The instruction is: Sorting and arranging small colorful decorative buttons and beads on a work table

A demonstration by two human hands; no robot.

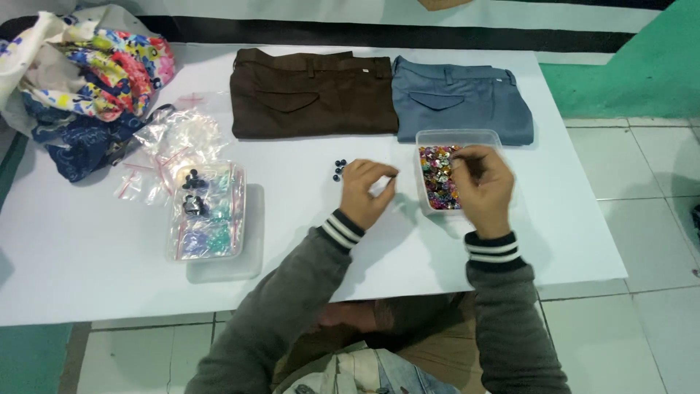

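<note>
The person wears a grey long-sleeved sweater whose 2 ribbed cuffs are dark navy with white stripes, leaving the left hand (367, 191) and right hand (481, 186) bare, and brown trousers show at the lap below the sleeves.

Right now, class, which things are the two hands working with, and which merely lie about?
In use:
left hand
right hand
clear tub of coloured beads
dark beads on the white table

Lying about:
brown trousers
blue trousers
floral cloth
tub of small bags
</note>
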